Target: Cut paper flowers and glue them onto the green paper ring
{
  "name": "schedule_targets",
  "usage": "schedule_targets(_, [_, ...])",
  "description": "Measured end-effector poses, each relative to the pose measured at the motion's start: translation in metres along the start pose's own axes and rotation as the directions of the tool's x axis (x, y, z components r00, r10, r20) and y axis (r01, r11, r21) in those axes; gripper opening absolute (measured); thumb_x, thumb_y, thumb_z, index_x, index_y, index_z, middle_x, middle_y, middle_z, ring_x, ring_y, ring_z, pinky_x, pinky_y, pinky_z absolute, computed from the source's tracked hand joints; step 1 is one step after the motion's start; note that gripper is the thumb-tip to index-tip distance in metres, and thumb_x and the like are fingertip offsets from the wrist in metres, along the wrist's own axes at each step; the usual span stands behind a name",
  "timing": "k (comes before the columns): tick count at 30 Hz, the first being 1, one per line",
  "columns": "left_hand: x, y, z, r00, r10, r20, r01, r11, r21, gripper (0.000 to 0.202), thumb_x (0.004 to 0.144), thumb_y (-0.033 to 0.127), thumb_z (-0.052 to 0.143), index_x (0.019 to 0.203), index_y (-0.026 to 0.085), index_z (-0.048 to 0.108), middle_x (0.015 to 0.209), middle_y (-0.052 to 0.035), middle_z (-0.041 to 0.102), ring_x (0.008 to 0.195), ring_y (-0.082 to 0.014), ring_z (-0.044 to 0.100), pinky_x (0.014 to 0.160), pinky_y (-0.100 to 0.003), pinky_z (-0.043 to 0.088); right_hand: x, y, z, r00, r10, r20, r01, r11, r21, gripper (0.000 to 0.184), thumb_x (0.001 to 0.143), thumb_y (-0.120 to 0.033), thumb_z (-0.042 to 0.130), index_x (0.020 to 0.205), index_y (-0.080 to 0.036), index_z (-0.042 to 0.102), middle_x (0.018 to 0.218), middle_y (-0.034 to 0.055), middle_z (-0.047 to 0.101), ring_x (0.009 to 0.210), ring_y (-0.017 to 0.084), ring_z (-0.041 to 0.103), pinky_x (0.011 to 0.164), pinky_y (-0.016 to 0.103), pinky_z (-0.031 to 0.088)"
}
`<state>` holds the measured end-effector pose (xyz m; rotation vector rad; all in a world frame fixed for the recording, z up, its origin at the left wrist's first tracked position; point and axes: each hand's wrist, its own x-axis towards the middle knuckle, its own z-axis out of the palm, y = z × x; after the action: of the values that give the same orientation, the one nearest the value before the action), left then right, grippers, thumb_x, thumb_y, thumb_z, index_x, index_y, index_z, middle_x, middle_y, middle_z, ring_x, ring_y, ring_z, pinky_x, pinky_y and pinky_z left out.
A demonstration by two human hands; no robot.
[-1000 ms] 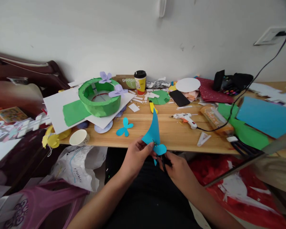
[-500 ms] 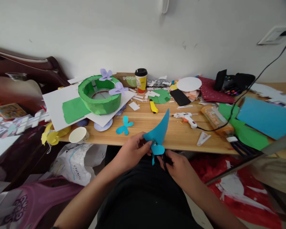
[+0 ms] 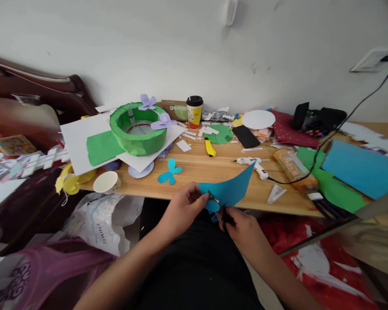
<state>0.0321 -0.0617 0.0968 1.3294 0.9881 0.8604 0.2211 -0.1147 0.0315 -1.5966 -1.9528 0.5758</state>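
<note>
My left hand [image 3: 189, 204] pinches the left end of a sheet of blue paper [image 3: 234, 189] above the table's front edge. In my right hand [image 3: 239, 221] are black-handled scissors [image 3: 224, 217], their blades at the paper's partly cut, rounded lower left part. Fingers hide some of the handles. A cut-out blue paper butterfly [image 3: 170, 171] lies on the table just beyond my left hand. Further back stands a green paper ring-shaped box [image 3: 139, 144] with two purple paper butterflies [image 3: 163, 122] on its rim.
On the wooden table [image 3: 194, 165] lie a yellow utility knife [image 3: 210, 147], a white glue gun [image 3: 254, 165] with its cord, and a black phone [image 3: 246, 137]. A lidded coffee cup [image 3: 194, 113] stands by the wall. An open paper cup [image 3: 107, 182] sits at the front left edge.
The blue paper has turned and tipped to the right, its upright tip now lower and further right. Both hands stay close together, and the scissors remain at the paper.
</note>
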Motion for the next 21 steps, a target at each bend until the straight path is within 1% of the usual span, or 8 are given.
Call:
schedule_targets(2, [-0.002, -0.012, 0.012, 0.997, -0.018, -0.081, -0.003, 0.968, -0.251, 0.024, 0.083, 0.038, 0.066, 0.086, 0.015, 0.061, 0.081, -0.0033, 0.067, 0.075, -0.0145, 0.062, 0.071, -0.027, 0.048, 0.001, -0.001, 0.0, 1.0, 0.009, 0.003, -0.009, 1.0, 0.023, 0.017, 0.088, -0.027, 0.049, 0.074, -0.021, 0.056, 0.072, 0.0056, 0.069, 0.061, 0.019, 0.063, 0.058, 0.025, 0.042])
schedule_targets(3, [-0.002, -0.017, 0.016, 0.994, -0.03, -0.104, -0.006, 0.945, -0.328, 0.025, 0.082, 0.039, 0.068, 0.087, 0.015, 0.061, 0.082, -0.0037, 0.068, 0.075, -0.0142, 0.062, 0.072, -0.027, 0.048, 0.002, -0.002, 0.0, 1.0, 0.013, 0.009, -0.014, 0.999, 0.032, 0.017, 0.088, -0.027, 0.049, 0.074, -0.021, 0.056, 0.072, 0.0056, 0.069, 0.061, 0.018, 0.063, 0.058, 0.025, 0.043])
schedule_targets(5, [-0.003, -0.022, 0.018, 0.992, -0.044, -0.12, -0.006, 0.922, -0.387, 0.027, 0.08, 0.039, 0.071, 0.087, 0.014, 0.063, 0.083, -0.0042, 0.068, 0.075, -0.0138, 0.062, 0.072, -0.026, 0.048, 0.002, -0.003, 0.0, 1.0, 0.019, 0.018, -0.02, 0.999, 0.041, 0.016, 0.087, -0.026, 0.049, 0.075, -0.021, 0.058, 0.072, 0.0057, 0.07, 0.062, 0.018, 0.064, 0.059, 0.025, 0.044])
schedule_targets(7, [-0.003, -0.021, 0.016, 0.993, -0.044, -0.11, 0.002, 0.933, -0.359, 0.028, 0.078, 0.04, 0.073, 0.085, 0.014, 0.064, 0.081, -0.0037, 0.068, 0.073, -0.0135, 0.061, 0.071, -0.026, 0.048, 0.002, -0.003, -0.001, 0.999, 0.026, 0.024, -0.027, 0.999, 0.036, 0.015, 0.087, -0.026, 0.049, 0.077, -0.021, 0.059, 0.074, 0.0061, 0.071, 0.063, 0.019, 0.065, 0.06, 0.026, 0.044])
schedule_targets(12, [0.0, -0.009, 0.003, 0.999, -0.021, -0.05, 0.013, 0.988, -0.156, 0.028, 0.076, 0.04, 0.073, 0.079, 0.015, 0.063, 0.07, 0.0, 0.063, 0.064, -0.0116, 0.056, 0.063, -0.024, 0.045, -0.001, 0.0, -0.002, 0.999, 0.036, 0.036, -0.036, 0.999, 0.005, 0.018, 0.089, -0.03, 0.05, 0.077, -0.021, 0.061, 0.075, 0.0067, 0.071, 0.066, 0.021, 0.067, 0.062, 0.027, 0.045])
schedule_targets(14, [0.001, -0.005, 0.001, 0.999, -0.021, -0.025, 0.019, 0.995, -0.097, 0.025, 0.077, 0.039, 0.072, 0.08, 0.015, 0.063, 0.07, 0.0004, 0.062, 0.064, -0.0115, 0.056, 0.062, -0.024, 0.045, -0.002, 0.001, -0.003, 0.998, 0.047, 0.049, -0.046, 0.999, -0.011, 0.019, 0.089, -0.03, 0.049, 0.08, -0.021, 0.062, 0.075, 0.0076, 0.072, 0.066, 0.022, 0.068, 0.062, 0.028, 0.045])
schedule_targets(18, [0.002, -0.001, -0.001, 1.0, -0.028, 0.009, 0.028, 0.999, -0.036, 0.019, 0.08, 0.034, 0.068, 0.082, 0.015, 0.063, 0.073, -0.0001, 0.063, 0.066, -0.0119, 0.057, 0.064, -0.024, 0.046, -0.002, 0.001, -0.006, 0.994, 0.08, 0.077, -0.077, 0.996, -0.038, 0.021, 0.09, -0.031, 0.047, 0.085, -0.02, 0.064, 0.077, 0.0088, 0.073, 0.067, 0.024, 0.069, 0.061, 0.029, 0.047])
schedule_targets(21, [0.002, 0.003, -0.004, 0.998, -0.037, 0.052, 0.035, 0.998, 0.044, 0.015, 0.082, 0.03, 0.065, 0.084, 0.015, 0.064, 0.076, -0.0017, 0.065, 0.069, -0.0129, 0.059, 0.065, -0.025, 0.047, -0.002, 0.001, -0.008, 0.997, 0.047, 0.069, -0.046, 0.999, -0.027, 0.021, 0.09, -0.032, 0.048, 0.092, -0.02, 0.065, 0.089, 0.011, 0.074, 0.079, 0.026, 0.07, 0.072, 0.033, 0.051])
